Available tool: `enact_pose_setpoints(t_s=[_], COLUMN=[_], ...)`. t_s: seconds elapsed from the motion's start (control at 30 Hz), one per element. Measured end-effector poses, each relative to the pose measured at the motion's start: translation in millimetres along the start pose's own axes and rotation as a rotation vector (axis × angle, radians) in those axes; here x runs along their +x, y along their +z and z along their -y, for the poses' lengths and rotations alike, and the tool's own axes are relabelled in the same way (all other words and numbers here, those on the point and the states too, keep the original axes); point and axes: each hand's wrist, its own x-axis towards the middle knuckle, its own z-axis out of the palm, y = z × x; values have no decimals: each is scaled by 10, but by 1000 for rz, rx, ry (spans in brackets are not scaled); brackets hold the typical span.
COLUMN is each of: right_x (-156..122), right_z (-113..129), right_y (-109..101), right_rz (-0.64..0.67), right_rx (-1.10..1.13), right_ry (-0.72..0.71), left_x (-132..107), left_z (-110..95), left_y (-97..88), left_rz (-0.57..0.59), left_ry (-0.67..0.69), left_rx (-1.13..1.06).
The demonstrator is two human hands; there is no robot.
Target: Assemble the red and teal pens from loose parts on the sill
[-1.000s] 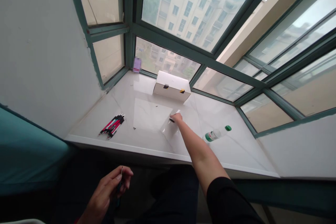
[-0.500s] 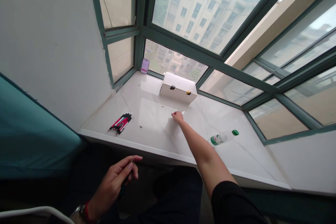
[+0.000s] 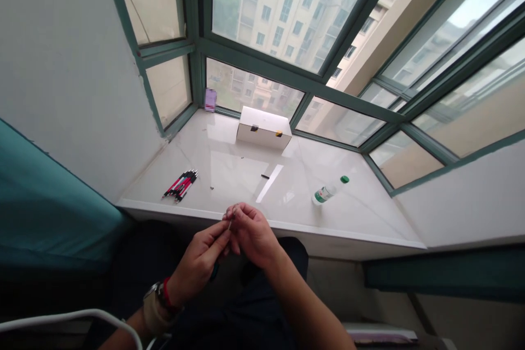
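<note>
While the left hand [image 3: 199, 257] and right hand [image 3: 256, 234] pinch a thin piece [image 3: 230, 225] between them, past the sill's [image 3: 361, 213] near edge, pens [image 3: 180, 185] lie toward their ten o'clock, a small black stub [image 3: 265, 176] toward one; fingertips slipping could drop the piece lapward, unsupported.
</note>
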Motion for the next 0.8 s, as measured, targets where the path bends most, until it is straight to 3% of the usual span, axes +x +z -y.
enact_pose_setpoints(t_s=[0.23, 0.8], right_x=[-179, -368], right_z=[31, 43], right_y=[118, 212], right_rz=[-39, -125], right_rx=[-1, -152], right_ry=[-46, -146], left_x=[-149, -248], left_z=[-149, -168], left_y=[111, 165], left_rz=[-36, -45], left_ry=[-28, -11], left_rx=[-14, -53])
